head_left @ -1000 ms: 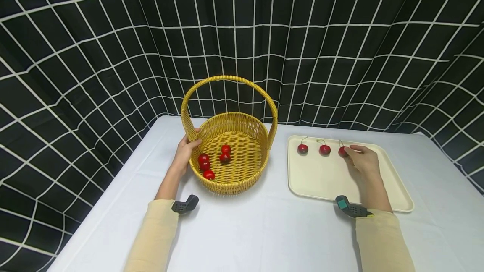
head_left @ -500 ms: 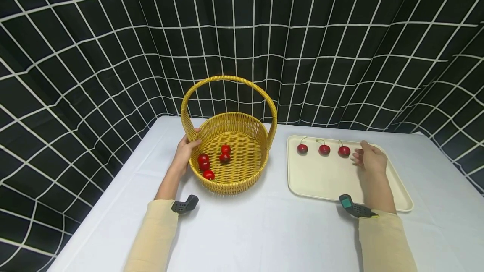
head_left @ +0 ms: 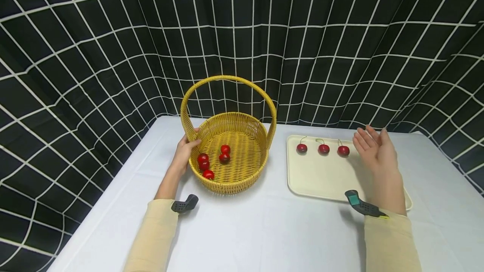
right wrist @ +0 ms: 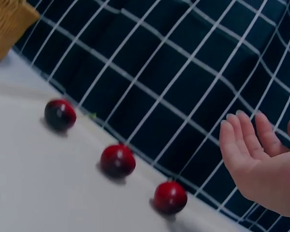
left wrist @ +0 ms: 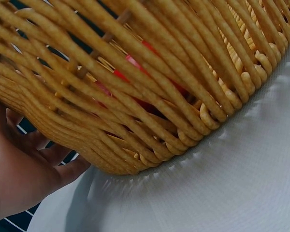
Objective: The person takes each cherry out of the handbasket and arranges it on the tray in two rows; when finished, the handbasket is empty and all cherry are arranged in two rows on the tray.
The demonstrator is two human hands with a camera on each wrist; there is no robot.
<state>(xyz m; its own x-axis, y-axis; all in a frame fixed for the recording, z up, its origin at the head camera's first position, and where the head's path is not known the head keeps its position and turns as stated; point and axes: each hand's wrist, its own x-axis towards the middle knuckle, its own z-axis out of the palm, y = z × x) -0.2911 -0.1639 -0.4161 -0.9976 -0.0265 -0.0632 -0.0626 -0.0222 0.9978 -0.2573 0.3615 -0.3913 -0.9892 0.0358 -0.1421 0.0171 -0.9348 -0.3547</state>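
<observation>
My left hand grips the left side of a yellow wicker basket, its thumb over the rim by the handle's foot. Several red cherries lie inside, mostly toward the left. In the left wrist view, fingers touch the woven wall, and red shows through the gaps. My right hand is raised over the right part of a cream tray, palm turned up and fingers loosely extended, holding nothing. Three stemmed cherries stand in a row along the tray's far side: left, middle and right.
The basket's tall arched handle rises above its bowl. A white cloth covers the table. Black curtains with a white grid hang behind and at both sides. A dark device is strapped at each wrist.
My right hand has let go of the right cherry, drawn back to the right, lifted and turned palm up. That cherry stays on the tray. My left hand and the basket are practically still.
</observation>
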